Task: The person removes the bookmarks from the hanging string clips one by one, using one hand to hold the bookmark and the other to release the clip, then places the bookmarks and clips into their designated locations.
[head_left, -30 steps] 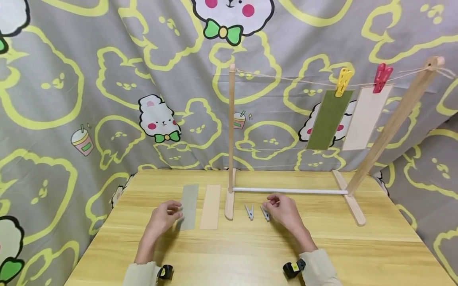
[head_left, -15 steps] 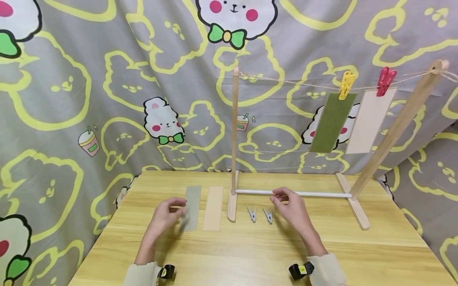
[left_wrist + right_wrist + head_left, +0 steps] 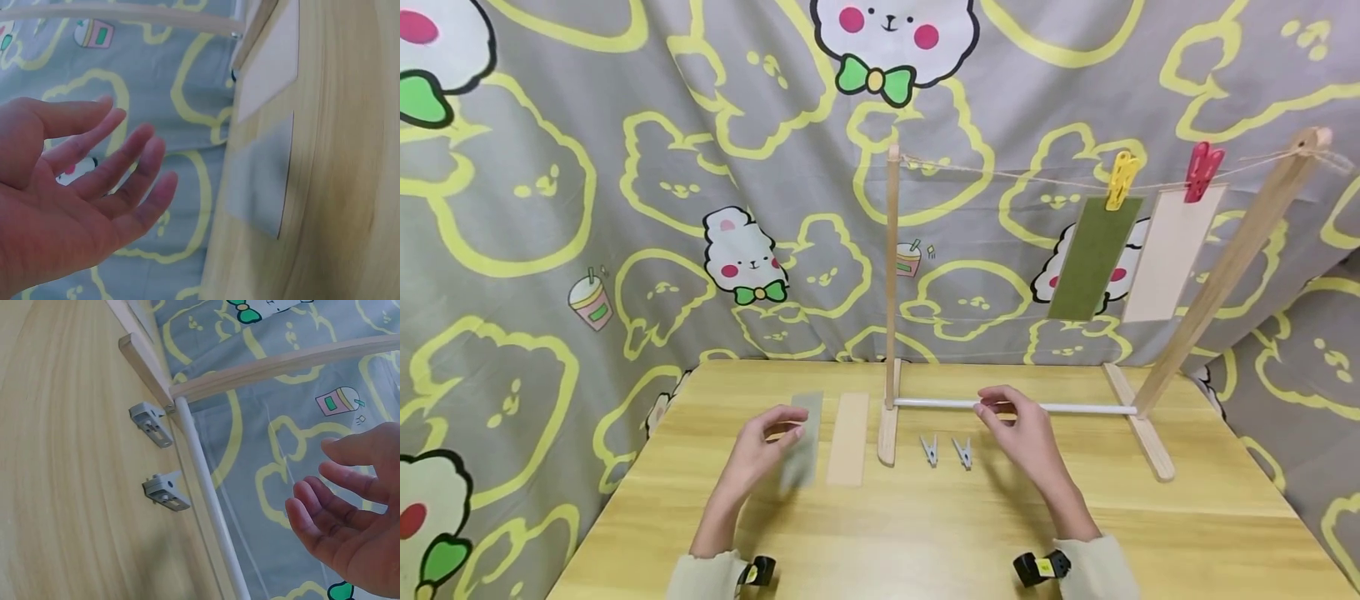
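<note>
My left hand [image 3: 769, 442] hovers over the grey-green card strip [image 3: 807, 450], fingers loosely bent with nothing in them. In the left wrist view that strip [image 3: 262, 178] lies flat on the table, apart from the hand. Beside it is a beige card strip [image 3: 848, 439]. My right hand [image 3: 1018, 425] is held in the air near the white rod, fingers relaxed and holding nothing. Two grey clothespins, a left one [image 3: 930, 451] and a right one [image 3: 962, 452], lie on the table to its left. The right wrist view shows both clothespins [image 3: 165, 490] apart from the hand.
A wooden frame [image 3: 892, 283] with a white rod [image 3: 940, 403] stands at the back. From its string hang a green card [image 3: 1093, 258] under a yellow clothespin [image 3: 1122, 179] and a pale card [image 3: 1175, 254] under a red clothespin [image 3: 1203, 172]. A patterned curtain [image 3: 820, 183] is behind.
My right hand has lifted away from the right grey clothespin, up and to the right. My left hand has shifted slightly right over the grey-green strip. The view has moved a little.
</note>
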### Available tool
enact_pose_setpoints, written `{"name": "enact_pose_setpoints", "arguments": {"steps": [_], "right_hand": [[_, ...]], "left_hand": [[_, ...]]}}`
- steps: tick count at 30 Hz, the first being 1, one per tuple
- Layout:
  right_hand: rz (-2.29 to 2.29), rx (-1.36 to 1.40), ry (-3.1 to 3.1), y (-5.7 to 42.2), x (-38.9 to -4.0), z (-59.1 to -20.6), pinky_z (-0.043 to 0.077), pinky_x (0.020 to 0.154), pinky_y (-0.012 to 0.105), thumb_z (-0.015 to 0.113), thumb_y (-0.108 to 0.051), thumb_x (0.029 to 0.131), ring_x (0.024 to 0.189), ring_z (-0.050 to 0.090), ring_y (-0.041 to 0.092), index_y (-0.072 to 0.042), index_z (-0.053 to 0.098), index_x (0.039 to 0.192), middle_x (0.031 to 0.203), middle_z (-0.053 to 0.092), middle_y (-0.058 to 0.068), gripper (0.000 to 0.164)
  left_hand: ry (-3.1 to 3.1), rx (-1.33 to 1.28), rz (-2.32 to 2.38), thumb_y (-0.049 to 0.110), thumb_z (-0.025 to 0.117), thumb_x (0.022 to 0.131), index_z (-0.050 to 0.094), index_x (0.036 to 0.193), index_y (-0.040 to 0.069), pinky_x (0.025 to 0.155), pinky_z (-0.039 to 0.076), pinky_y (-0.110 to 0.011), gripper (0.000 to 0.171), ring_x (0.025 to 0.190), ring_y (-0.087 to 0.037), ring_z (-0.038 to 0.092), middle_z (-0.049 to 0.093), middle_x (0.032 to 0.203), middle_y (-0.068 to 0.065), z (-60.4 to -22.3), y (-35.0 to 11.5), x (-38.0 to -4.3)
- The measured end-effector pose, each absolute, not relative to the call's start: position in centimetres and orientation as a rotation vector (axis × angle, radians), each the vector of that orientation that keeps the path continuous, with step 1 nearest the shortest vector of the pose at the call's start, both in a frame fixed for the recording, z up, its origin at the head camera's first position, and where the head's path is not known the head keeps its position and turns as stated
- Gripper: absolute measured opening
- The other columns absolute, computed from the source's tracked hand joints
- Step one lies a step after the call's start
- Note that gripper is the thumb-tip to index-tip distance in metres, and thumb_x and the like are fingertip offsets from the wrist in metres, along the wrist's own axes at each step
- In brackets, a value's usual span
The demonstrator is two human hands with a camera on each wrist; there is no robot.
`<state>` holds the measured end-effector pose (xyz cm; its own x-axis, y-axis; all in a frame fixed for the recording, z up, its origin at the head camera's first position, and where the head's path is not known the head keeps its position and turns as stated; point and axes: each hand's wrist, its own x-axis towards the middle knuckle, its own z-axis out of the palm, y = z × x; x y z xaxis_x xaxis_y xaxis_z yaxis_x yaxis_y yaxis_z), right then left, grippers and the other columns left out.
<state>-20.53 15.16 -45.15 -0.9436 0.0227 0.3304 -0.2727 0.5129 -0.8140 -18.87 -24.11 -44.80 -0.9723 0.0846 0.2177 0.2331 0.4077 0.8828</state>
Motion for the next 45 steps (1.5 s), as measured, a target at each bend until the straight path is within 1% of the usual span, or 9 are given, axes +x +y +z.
{"name": "enact_pose_setpoints", "arguments": {"steps": [6, 13, 18, 23, 28, 34, 38, 39, 45], "right_hand": [[1.380, 0.212, -2.446, 15.5, -20.6, -44.2, 0.058, 0.077, 0.024, 0.073, -0.017, 0.097, 0.096, 0.070, 0.024, -0.005, 0.072, 0.113, 0.104, 0.074, 0.009, 0.020], [1.402, 0.256, -2.394, 15.8, -20.5, -43.2, 0.060, 0.080, 0.031, 0.074, -0.015, 0.096, 0.098, 0.071, 0.025, -0.004, 0.072, 0.114, 0.106, 0.074, 0.010, 0.021], [1.391, 0.265, -2.361, 16.4, -20.5, -42.4, 0.059, 0.079, 0.022, 0.073, -0.016, 0.097, 0.097, 0.070, 0.025, -0.004, 0.072, 0.115, 0.106, 0.074, 0.010, 0.022], [1.403, 0.287, -2.317, 17.0, -20.3, -41.8, 0.057, 0.078, 0.017, 0.074, -0.015, 0.097, 0.096, 0.069, 0.014, -0.004, 0.072, 0.116, 0.107, 0.074, 0.010, 0.023], [1.422, 0.311, -2.249, 17.4, -20.0, -41.2, 0.055, 0.078, 0.014, 0.073, -0.013, 0.096, 0.095, 0.066, 0.003, -0.005, 0.072, 0.116, 0.108, 0.073, 0.009, 0.022], [1.465, 0.295, -2.182, 17.4, -19.4, -40.6, 0.053, 0.078, 0.012, 0.073, -0.010, 0.096, 0.099, 0.064, 0.003, -0.006, 0.072, 0.120, 0.113, 0.072, 0.010, 0.024], [1.493, 0.285, -2.155, 16.8, -18.7, -39.7, 0.053, 0.079, 0.013, 0.072, -0.002, 0.095, 0.098, 0.065, 0.004, -0.003, 0.071, 0.120, 0.114, 0.070, 0.015, 0.025], [1.498, 0.286, -2.145, 16.8, -18.6, -39.7, 0.054, 0.080, 0.013, 0.072, -0.001, 0.095, 0.098, 0.065, 0.005, -0.002, 0.071, 0.121, 0.114, 0.070, 0.015, 0.026], [1.516, 0.328, -2.069, 17.1, -18.5, -39.8, 0.055, 0.085, 0.016, 0.073, 0.000, 0.093, 0.100, 0.067, 0.008, -0.005, 0.072, 0.119, 0.111, 0.070, 0.007, 0.026]], "left_hand": [[-2.481, -0.348, -1.644, 0.002, 0.069, 0.097, 0.070, 0.119, -0.002, 0.091, 0.056, -0.031, 0.022, 0.111, -0.036, 0.066, 0.068, 0.121, -0.021, -44.0, -23.2, -19.2], [-2.446, -0.339, -1.703, 0.003, 0.068, 0.098, 0.070, 0.121, 0.000, 0.091, 0.055, -0.026, 0.023, 0.113, -0.035, 0.066, 0.068, 0.124, -0.018, -43.5, -22.3, -19.4], [-2.389, -0.408, -1.756, 0.003, 0.068, 0.098, 0.069, 0.122, -0.001, 0.092, 0.054, -0.023, 0.024, 0.114, -0.038, 0.064, 0.066, 0.127, -0.022, -43.0, -21.3, -19.4], [-2.327, -0.413, -1.804, -0.002, 0.067, 0.097, 0.069, 0.121, -0.002, 0.090, 0.056, -0.024, 0.024, 0.115, -0.041, 0.063, 0.065, 0.126, -0.023, -42.8, -20.0, -19.3], [-2.287, -0.419, -1.854, -0.002, 0.067, 0.097, 0.069, 0.122, 0.000, 0.090, 0.056, -0.025, 0.026, 0.116, -0.039, 0.063, 0.065, 0.127, -0.022, -42.7, -18.3, -19.1], [-2.228, -0.509, -1.875, -0.002, 0.067, 0.097, 0.069, 0.122, -0.001, 0.092, 0.056, -0.027, 0.025, 0.115, -0.043, 0.062, 0.066, 0.126, -0.021, -42.9, -16.4, -18.5], [-2.201, -0.528, -1.904, -0.003, 0.066, 0.097, 0.070, 0.120, -0.001, 0.092, 0.057, -0.029, 0.024, 0.114, -0.039, 0.064, 0.067, 0.126, -0.019, -43.4, -15.5, -18.2], [-2.196, -0.532, -1.918, -0.003, 0.066, 0.097, 0.070, 0.120, -0.002, 0.092, 0.057, -0.029, 0.024, 0.115, -0.040, 0.063, 0.067, 0.126, -0.019, -43.5, -15.2, -18.2], [-2.156, -0.555, -1.990, -0.003, 0.066, 0.097, 0.068, 0.122, -0.005, 0.094, 0.056, -0.031, 0.025, 0.115, -0.041, 0.062, 0.067, 0.124, -0.019, -43.8, -13.4, -18.4]]}}
